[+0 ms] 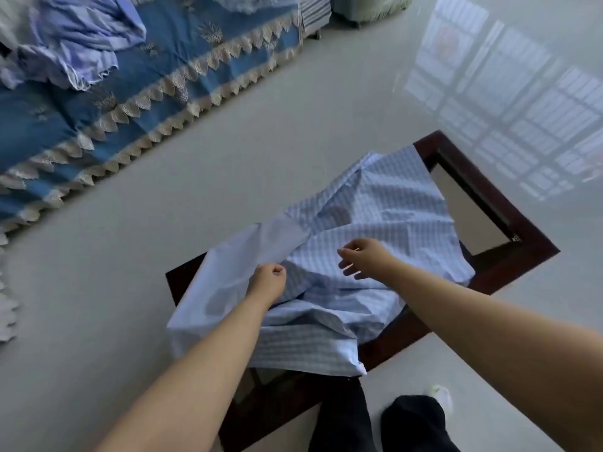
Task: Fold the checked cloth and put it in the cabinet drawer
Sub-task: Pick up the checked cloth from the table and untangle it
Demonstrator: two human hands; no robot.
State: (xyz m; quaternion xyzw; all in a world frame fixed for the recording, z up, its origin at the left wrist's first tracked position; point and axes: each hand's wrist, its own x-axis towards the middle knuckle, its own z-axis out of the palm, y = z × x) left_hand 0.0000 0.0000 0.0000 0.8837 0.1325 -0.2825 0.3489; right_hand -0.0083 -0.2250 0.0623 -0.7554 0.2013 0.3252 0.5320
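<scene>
Two bare forearms reach forward from the bottom edge, above dark trouser legs (375, 422) and a pale shoe (441, 397). Beyond them the checked cloth (385, 216) lies rumpled over a low surface (489, 272) with a dark wooden frame and a glass inset; its long axis runs from the near left corner toward the far right, and its plain pale-blue underside is turned up at the left end. Left hand (268, 282) is curled, its fingers (278, 271) pinching a raised fold of the thin, creased fabric. Right hand (365, 257) hovers palm-down over the checks with fingers spread and released, holding nothing. Glossy pale floor (195, 197) surrounds everything; a blue lace-trimmed cover (156, 76) with crumpled lilac fabric (81, 37) lies at upper left.
</scene>
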